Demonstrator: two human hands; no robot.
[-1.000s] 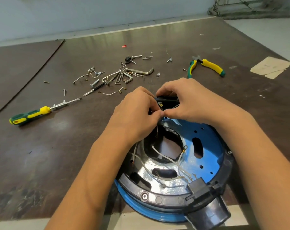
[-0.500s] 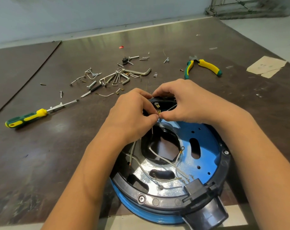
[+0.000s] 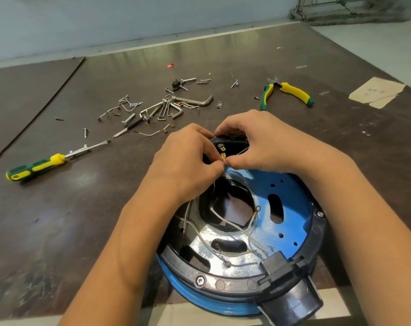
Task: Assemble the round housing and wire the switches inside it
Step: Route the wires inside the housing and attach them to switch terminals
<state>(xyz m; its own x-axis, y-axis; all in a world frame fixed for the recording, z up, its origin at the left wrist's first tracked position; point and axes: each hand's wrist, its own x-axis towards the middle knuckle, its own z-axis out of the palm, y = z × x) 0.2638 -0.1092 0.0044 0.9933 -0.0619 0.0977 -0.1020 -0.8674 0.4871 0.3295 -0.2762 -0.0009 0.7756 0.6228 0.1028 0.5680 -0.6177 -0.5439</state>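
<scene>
While round housing (image 3: 291, 191) is sitting at near edge of table (image 3: 223, 55), am pinching brass wire terminal (image 3: 223, 157) at housing's far rim, left hand (image 3: 185, 165) and right hand (image 3: 265, 144) both curled tight on it (fingertips (image 3: 219, 164) meeting). White wires (image 3: 225, 222) are trailing inside housing; screwdriver (image 3: 37, 167) is lying left of housing, pliers (image 3: 287, 92) beyond it.

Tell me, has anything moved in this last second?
Hardly anything. The left hand and right hand stay pinched together on the brass terminal at the far rim of the round housing, fingertips barely shifting. The housing, screwdriver and pliers stayed where they were.
</scene>
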